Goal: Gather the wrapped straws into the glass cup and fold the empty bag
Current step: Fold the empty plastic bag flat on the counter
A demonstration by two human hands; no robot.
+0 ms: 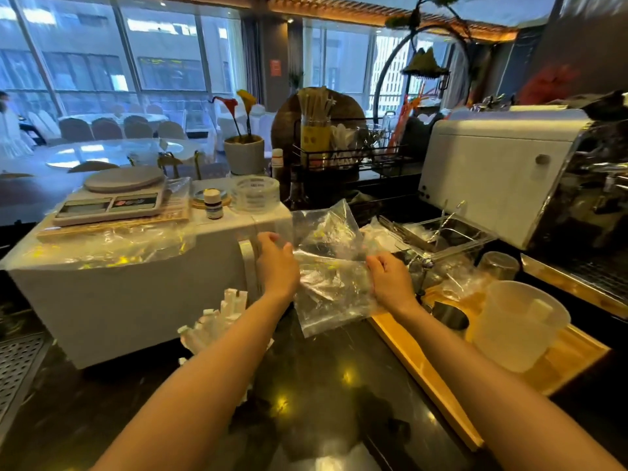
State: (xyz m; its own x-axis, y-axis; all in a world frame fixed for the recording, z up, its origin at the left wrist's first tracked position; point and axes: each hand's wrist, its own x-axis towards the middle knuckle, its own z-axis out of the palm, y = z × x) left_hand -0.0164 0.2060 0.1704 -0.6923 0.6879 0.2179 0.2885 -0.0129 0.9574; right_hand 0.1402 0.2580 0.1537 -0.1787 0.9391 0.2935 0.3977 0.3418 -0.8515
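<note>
A clear, crinkled plastic bag [331,287] hangs in the air above the dark counter, bent across its middle. My left hand [277,263] grips its left edge and my right hand [390,278] grips its right edge. The bag looks empty. White paper-wrapped straws [217,317] stand bunched upright at the left, just under my left forearm. The cup that holds them is hidden by my arm and by the straws.
A white box-like unit [142,294] with a kitchen scale [112,202] on top stands at the left. A wooden tray [424,372] at the right carries a frosted plastic jug [516,324] and a metal cup [450,316]. An espresso machine [503,171] fills the right side.
</note>
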